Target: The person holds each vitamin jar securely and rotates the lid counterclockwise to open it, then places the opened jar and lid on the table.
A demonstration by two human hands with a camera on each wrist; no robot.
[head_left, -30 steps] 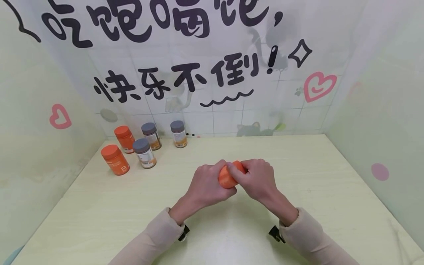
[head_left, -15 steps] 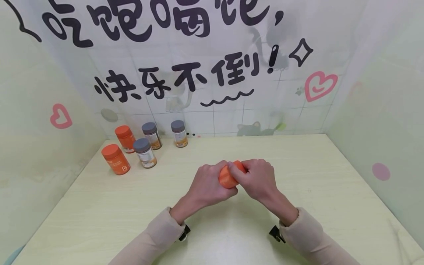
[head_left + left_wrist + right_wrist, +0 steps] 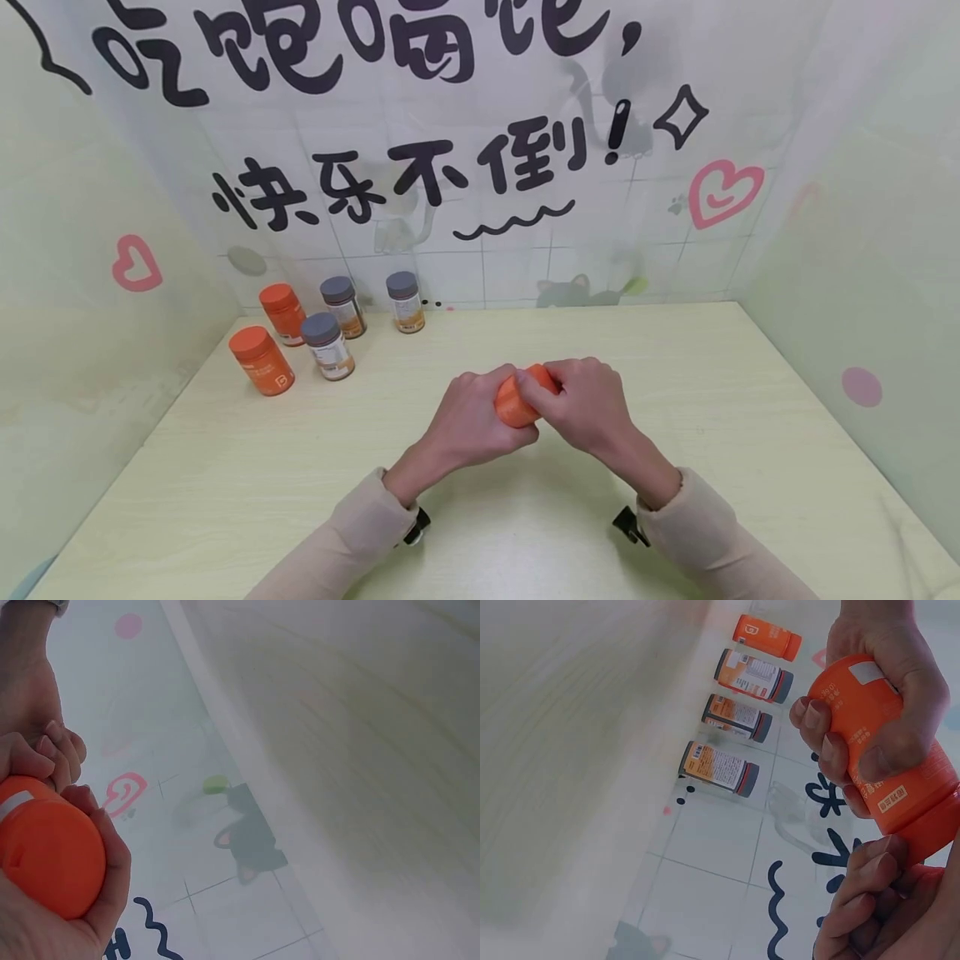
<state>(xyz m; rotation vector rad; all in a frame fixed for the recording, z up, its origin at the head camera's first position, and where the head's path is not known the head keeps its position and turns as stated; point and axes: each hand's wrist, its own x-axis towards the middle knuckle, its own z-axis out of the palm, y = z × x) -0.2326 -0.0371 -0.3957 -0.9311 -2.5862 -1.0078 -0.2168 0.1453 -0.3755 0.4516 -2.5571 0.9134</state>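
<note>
Both hands meet around an orange bottle (image 3: 513,407) held tilted above the middle of the table. My left hand (image 3: 468,421) grips the bottle body, with thumb and fingers wrapped around it in the right wrist view. My right hand (image 3: 588,404) has its fingers curled around the orange cap (image 3: 928,834) at the other end. In the left wrist view the bottle's round base (image 3: 54,859) faces the camera within the left palm. Printed white lettering and a pale label show on the body in the right wrist view. The fingers hide much of the cap.
At the table's back left stand two orange bottles (image 3: 262,362) and three grey-capped bottles (image 3: 327,348) with pale labels. A patterned wall (image 3: 517,275) with black lettering closes off the back. Side panels (image 3: 847,275) flank the pale table (image 3: 300,500).
The right hand and wrist have shifted very slightly. Both hands keep their hold on the bottle, and the standing bottles stay in place.
</note>
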